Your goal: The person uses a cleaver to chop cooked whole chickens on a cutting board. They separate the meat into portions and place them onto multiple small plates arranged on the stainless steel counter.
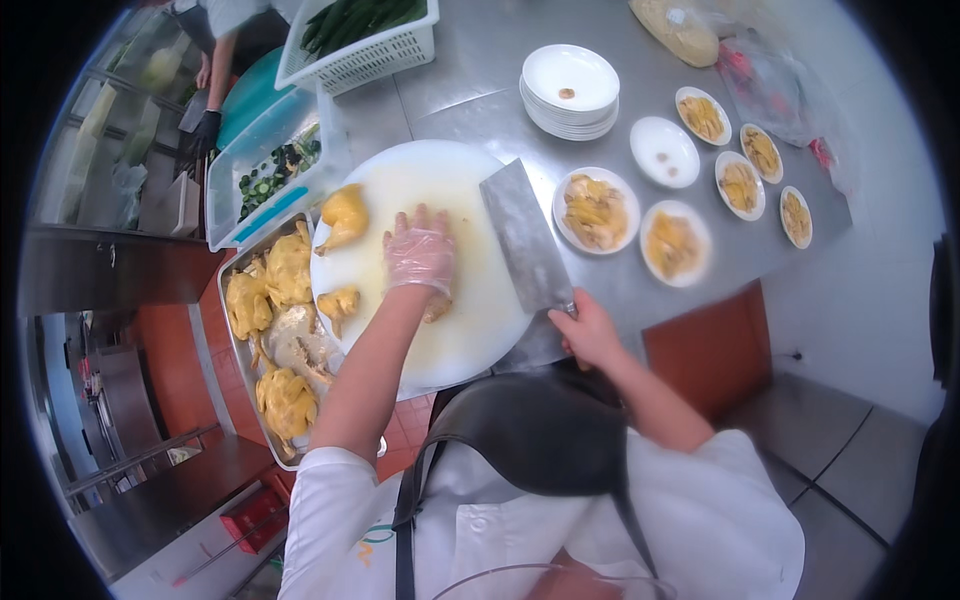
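My left hand point(420, 253), in a clear plastic glove, lies palm down with fingers spread on a round white cutting board point(420, 165). A small piece of chicken point(437, 308) shows beside its wrist; whether the palm covers more is hidden. My bare right hand point(589, 330) grips a cleaver by its handle, its broad blade point(525, 240) over the board's right edge. A yellow chicken leg point(345, 216) and a smaller chicken piece point(339, 304) lie at the board's left. Right of the blade stands a white plate of cut chicken point(598, 211).
A metal tray point(229, 330) of whole chickens borders the board's left. Beyond are a clear bin point(214, 210) of cut cucumber and a white basket point(375, 69). Stacked plates point(570, 75) and several chicken plates stand right. A co-worker's gloved hand point(205, 133) is upper left.
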`<state>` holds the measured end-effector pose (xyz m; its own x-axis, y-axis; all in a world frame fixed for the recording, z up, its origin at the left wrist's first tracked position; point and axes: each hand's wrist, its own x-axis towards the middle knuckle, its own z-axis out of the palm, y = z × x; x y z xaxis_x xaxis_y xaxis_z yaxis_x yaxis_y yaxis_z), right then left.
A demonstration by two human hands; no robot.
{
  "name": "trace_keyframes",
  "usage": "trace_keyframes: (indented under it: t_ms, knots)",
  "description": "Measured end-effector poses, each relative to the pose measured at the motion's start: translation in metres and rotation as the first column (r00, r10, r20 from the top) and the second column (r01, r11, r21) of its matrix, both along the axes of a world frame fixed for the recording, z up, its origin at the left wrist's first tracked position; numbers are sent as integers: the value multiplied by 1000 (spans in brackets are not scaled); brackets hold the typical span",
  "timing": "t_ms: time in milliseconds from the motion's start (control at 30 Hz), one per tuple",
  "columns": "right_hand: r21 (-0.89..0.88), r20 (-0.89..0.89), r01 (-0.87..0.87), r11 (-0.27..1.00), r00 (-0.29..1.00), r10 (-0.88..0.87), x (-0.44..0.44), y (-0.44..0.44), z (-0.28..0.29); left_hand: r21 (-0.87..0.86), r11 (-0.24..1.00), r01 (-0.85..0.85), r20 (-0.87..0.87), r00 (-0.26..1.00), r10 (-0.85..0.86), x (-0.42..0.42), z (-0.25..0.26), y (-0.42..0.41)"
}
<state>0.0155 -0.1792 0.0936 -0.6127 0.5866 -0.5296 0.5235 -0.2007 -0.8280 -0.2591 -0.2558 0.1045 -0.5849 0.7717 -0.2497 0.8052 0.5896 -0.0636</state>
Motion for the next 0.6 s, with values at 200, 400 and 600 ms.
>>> trace_keyframes:
  t_ms: [200, 400, 600]
  knots:
    - [4, -10, -15, 1000, 1000, 15, 0, -5, -3, 22, 995, -95, 34, 995, 94, -17, -21, -15]
    - [-70, 75, 29, 997, 997, -24, -1, -5, -8, 46, 989, -141, 45, 989, 139, -13, -24, -10]
    - [34, 57, -18, 999, 998, 16, -1, -3, -2, -6, 983, -184, 34, 982, 184, -14, -25, -6]
